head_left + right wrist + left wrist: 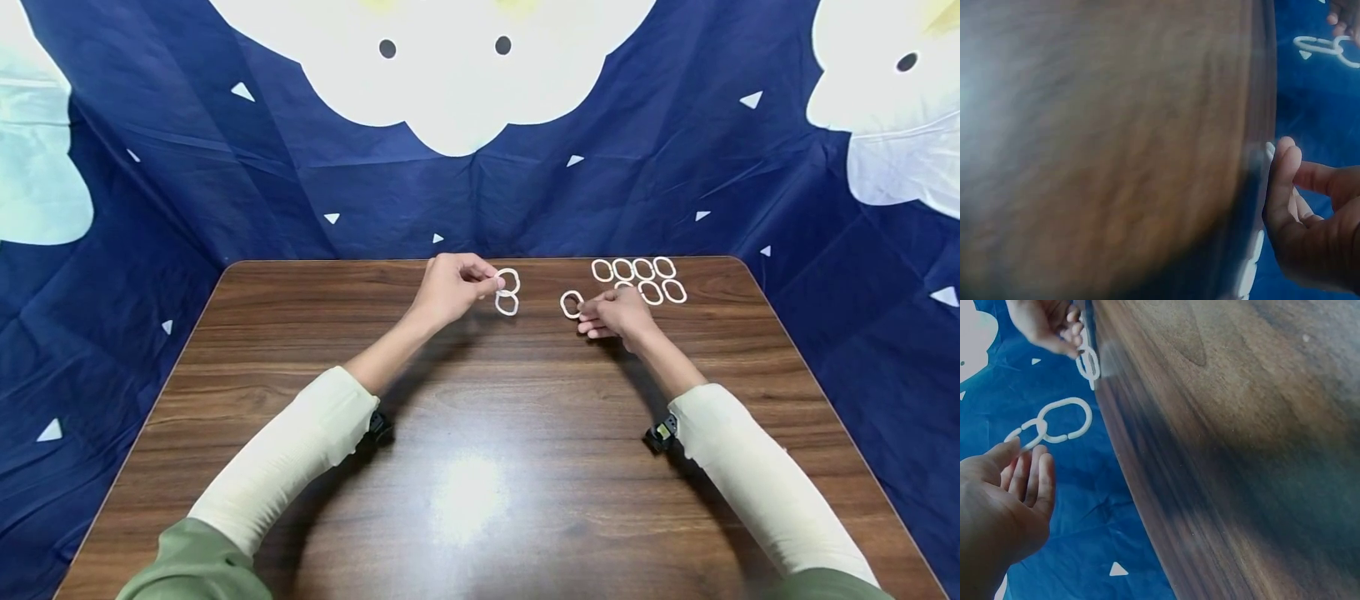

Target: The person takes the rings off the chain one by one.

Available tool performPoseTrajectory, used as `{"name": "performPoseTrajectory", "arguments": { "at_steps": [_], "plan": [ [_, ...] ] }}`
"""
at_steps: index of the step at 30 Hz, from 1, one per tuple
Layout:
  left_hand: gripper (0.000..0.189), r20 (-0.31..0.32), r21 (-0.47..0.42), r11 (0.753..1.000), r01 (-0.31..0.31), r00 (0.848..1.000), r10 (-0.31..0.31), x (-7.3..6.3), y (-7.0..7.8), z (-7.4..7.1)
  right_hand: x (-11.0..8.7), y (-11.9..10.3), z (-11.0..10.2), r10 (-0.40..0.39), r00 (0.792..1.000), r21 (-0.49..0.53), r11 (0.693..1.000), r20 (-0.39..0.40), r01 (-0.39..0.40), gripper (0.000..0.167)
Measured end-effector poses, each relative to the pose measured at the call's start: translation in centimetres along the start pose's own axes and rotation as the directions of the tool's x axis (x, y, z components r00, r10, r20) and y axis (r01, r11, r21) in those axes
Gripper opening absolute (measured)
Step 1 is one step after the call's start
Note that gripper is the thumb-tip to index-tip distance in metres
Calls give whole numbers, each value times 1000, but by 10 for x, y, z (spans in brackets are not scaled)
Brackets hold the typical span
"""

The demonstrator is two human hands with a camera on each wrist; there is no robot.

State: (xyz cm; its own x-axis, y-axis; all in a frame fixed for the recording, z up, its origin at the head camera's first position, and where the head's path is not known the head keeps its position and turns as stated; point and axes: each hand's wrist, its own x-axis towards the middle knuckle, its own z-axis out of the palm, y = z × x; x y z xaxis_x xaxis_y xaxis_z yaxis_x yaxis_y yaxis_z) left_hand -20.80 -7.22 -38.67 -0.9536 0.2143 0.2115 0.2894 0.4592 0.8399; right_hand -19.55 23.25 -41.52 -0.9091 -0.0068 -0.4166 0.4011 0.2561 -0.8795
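Note:
Near the table's far edge, my left hand [450, 292] pinches a white oval chain link [517, 279] between thumb and fingers. A second white link [507, 313] hangs from it, hooked through. The left wrist view shows a small gap in the side of this second link [1090, 415]. To the right, my right hand [618, 315] holds a separate white link [564, 304] by its right side, apart from the joined pair. In the right wrist view the fingers mostly hide that link.
Several loose white links [593, 270] lie in two rows at the table's back right, partly behind my right hand. The brown wooden table [465, 383] ends at a dark blue curtain [525, 192] with white shapes.

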Motion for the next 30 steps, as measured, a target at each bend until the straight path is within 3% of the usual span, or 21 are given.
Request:
{"name": "performPoseTrajectory", "arguments": {
  "at_steps": [13,19,30],
  "plan": [
    [13,-10,23,1000,-12,1000,13,-2,0,-6,1,14,-18,70,998,86,994,0,-70,29],
    [12,-5,20,1000,10,1000,-10,-4,0,-7,5,16,-25,120,993,167,979,13,-121,13],
    [12,2,0,1000,1,1000,-1,-4,4,-9,10,14,-34,169,985,112,979,27,-171,16]
  ]
}}
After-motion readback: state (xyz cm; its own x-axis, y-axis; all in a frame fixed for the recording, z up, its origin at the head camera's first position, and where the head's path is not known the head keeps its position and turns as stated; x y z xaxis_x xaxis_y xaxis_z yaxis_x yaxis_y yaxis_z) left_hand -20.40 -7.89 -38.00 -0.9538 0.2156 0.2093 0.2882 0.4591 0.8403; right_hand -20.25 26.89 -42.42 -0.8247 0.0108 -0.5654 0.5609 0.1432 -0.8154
